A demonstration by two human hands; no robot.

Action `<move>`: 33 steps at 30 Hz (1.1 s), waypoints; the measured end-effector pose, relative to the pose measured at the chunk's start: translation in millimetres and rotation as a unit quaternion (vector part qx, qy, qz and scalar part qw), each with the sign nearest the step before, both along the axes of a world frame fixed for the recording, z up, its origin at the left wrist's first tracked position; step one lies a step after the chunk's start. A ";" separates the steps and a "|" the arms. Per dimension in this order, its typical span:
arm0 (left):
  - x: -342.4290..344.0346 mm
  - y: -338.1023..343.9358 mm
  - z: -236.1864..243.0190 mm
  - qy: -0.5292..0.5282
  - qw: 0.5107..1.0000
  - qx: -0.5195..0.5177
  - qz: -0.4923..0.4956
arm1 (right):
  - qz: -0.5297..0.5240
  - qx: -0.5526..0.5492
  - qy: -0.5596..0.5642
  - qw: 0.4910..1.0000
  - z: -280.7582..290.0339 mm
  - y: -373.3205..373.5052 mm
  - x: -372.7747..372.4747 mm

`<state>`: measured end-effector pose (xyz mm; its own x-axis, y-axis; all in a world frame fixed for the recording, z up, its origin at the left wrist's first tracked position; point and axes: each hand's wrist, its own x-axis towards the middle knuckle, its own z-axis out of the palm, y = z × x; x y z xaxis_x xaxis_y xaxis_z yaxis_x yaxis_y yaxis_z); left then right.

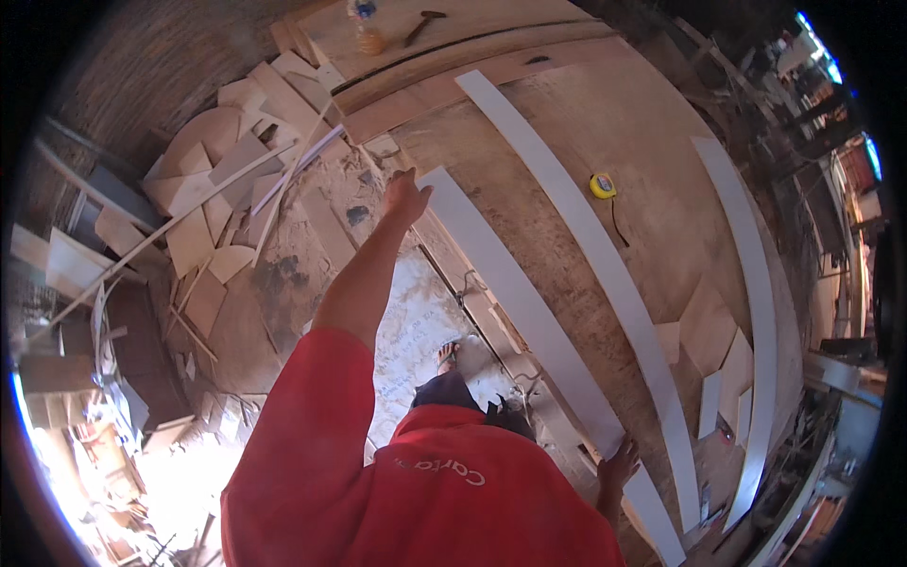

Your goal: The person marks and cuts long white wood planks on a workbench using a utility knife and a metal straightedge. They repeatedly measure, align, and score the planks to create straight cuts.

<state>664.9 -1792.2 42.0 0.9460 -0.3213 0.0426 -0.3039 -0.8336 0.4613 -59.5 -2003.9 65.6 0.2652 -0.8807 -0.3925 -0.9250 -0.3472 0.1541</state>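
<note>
A: So, how is the strip [520,302] being held?
B: Right hand [619,463] is touching its near end; it's lying along the table's [661,227] edge. Left hand [404,198] is resting, curled, at the far end, apparently for steadying. Finger closure: can't tell.

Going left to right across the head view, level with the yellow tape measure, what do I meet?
Heap of wood offcuts, left hand, white strip beside that hand, middle white strip, yellow tape measure, rightmost white strip.
</note>
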 end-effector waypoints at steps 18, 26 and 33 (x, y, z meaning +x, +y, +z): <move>86.8 -15.4 -84.6 -0.032 0.999 0.038 0.018 | -0.041 -0.007 -0.015 0.999 -1.6 8.0 2.5; -65.7 76.7 -170.8 0.088 0.970 -0.145 0.176 | 0.024 -0.017 0.035 0.999 -9.5 -8.0 -40.1; -226.8 133.2 -186.0 0.314 0.941 0.060 0.113 | 0.134 0.003 -0.026 0.991 -5.2 -31.3 -59.9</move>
<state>438.1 -1658.9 -143.9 0.8175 -0.0762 -0.5708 0.1882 -0.9014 0.3899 -119.4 -2035.2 60.4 0.5098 -0.7734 -0.3767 -0.8056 -0.5829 0.1065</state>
